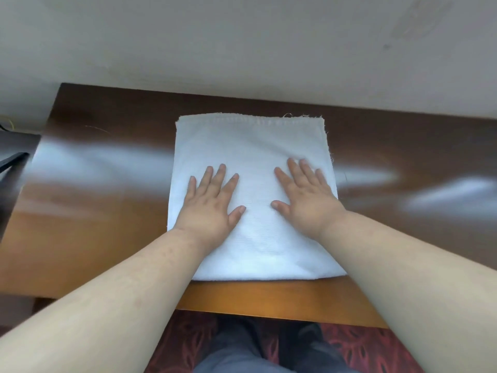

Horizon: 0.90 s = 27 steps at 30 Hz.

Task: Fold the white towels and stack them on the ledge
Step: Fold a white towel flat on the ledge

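A white towel (pixel 250 146) lies folded into a rough square on the glossy brown wooden ledge (pixel 107 184), its stitched hem with loose threads at the far edge and a folded edge nearest me. My left hand (pixel 212 203) presses flat on the towel's left half, fingers spread and straight. On the right half my right hand (pixel 304 197) lies flat the same way. Both palms are down and neither hand grips the cloth.
A pale wall (pixel 242 44) rises directly behind the ledge. At the far left edge there is a dark object (pixel 10 160) with a thin cable. Below the ledge's front edge I see my legs and a red patterned carpet (pixel 371 351).
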Each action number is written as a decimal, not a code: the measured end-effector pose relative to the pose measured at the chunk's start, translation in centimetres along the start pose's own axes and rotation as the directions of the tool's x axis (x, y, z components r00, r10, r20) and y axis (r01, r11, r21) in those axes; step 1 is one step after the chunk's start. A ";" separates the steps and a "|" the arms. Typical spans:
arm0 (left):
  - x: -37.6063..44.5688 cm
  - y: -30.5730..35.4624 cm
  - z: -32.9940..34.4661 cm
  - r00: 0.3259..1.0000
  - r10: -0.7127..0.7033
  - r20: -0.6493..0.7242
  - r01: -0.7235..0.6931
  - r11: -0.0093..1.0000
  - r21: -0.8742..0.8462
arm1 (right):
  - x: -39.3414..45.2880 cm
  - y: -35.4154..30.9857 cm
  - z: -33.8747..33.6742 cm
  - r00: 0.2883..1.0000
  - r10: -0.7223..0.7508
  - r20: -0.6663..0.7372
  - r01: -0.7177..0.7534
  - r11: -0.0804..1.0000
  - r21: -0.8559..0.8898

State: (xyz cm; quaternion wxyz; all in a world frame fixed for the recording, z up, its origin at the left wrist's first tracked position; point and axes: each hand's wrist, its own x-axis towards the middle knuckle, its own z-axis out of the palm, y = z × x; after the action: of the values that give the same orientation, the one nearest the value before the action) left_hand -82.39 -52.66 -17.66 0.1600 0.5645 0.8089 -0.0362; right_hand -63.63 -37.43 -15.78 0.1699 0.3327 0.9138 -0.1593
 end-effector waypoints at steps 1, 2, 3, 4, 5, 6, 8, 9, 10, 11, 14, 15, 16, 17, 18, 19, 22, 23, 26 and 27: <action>-0.2 -0.6 0.2 1.000 0.006 -0.008 -0.006 1.000 0.023 | 0.1 0.4 0.4 1.000 0.015 0.002 -0.014 0.999 -0.035; -0.3 -1.0 0.3 1.000 0.018 -0.010 -0.018 0.999 0.036 | 0.0 0.7 0.8 1.000 0.019 -0.008 -0.019 0.998 -0.055; -0.4 -1.1 0.1 0.999 0.035 -0.006 -0.035 0.999 0.039 | -0.3 0.6 1.0 1.000 0.021 -0.012 -0.022 0.998 -0.066; -0.4 -1.0 -0.2 0.999 0.048 0.001 -0.048 0.998 0.029 | -0.6 0.4 1.1 1.000 0.025 -0.012 -0.026 0.997 -0.066; -0.4 -0.9 -0.8 0.999 0.048 -0.004 -0.049 0.999 -0.006 | -0.8 0.1 1.0 0.999 0.034 -0.022 -0.035 0.998 -0.044; -0.1 -0.8 -1.6 0.999 0.037 -0.037 -0.039 0.997 -0.067 | -0.9 -0.2 0.6 0.997 0.051 -0.062 -0.050 0.999 0.006; 1.7 -1.1 -3.6 0.988 0.012 -0.155 -0.043 0.980 -0.197 | 0.2 -0.5 -1.1 0.972 0.095 -0.215 -0.063 0.986 0.152; 3.2 -1.5 -4.6 0.979 0.017 -0.201 -0.064 0.971 -0.229 | 1.4 -0.5 -2.0 0.950 0.106 -0.294 -0.048 0.979 0.196; 5.0 -2.0 -5.3 0.974 0.035 -0.226 -0.089 0.968 -0.235 | 2.9 -0.5 -2.9 0.933 0.103 -0.344 -0.033 0.978 0.205; 6.8 -2.3 -6.0 0.970 0.061 -0.234 -0.115 0.967 -0.226 | 4.6 -0.4 -3.7 0.932 0.092 -0.351 -0.026 0.982 0.188; 10.8 -3.2 -6.2 0.978 0.126 -0.168 -0.149 0.980 -0.132 | 8.3 1.2 -4.1 0.969 0.116 -0.218 -0.103 0.992 0.071; 11.4 -3.7 -5.7 0.986 0.122 -0.112 -0.131 0.989 -0.074 | 8.7 2.1 -3.7 0.973 0.153 -0.170 -0.148 0.988 0.041; 11.7 -4.2 -5.2 0.992 0.106 -0.067 -0.107 0.994 -0.014 | 8.6 3.0 -3.3 0.972 0.184 -0.150 -0.183 0.983 0.018; 11.8 -4.7 -4.6 0.995 0.091 -0.049 -0.089 0.995 0.035 | 8.5 3.8 -2.9 0.967 0.197 -0.159 -0.200 0.980 -0.001; 11.9 -5.0 -4.3 0.995 0.084 -0.053 -0.080 0.995 0.064 | 8.3 4.2 -2.6 0.963 0.198 -0.181 -0.204 0.979 -0.013; 11.9 -5.2 -4.1 0.995 0.081 -0.058 -0.076 0.994 0.077 | 8.4 4.4 -2.5 0.961 0.197 -0.193 -0.205 0.978 -0.023; 12.3 -4.9 -4.2 0.997 0.077 -0.031 -0.074 0.994 0.084 | 8.8 3.9 -2.9 0.960 0.218 -0.175 -0.229 0.972 -0.049; 12.2 -4.7 -4.4 0.997 0.075 -0.034 -0.072 0.994 0.085 | 8.7 3.4 -3.0 0.957 0.225 -0.182 -0.238 0.970 -0.056; 10.2 -3.8 -4.4 0.989 0.102 -0.105 -0.099 0.994 0.035 | 7.0 1.0 -2.5 0.952 0.186 -0.241 -0.192 0.981 -0.002; 8.9 -3.4 -4.2 0.985 0.122 -0.122 -0.122 0.992 0.011 | 6.1 0.1 -2.0 0.955 0.168 -0.246 -0.165 0.986 0.034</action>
State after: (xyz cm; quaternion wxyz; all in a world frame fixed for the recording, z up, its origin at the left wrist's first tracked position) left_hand -89.26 -44.87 -16.80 0.1111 0.6145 0.7810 0.0069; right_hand -68.37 -33.19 -16.56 0.0651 0.4269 0.8955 -0.1078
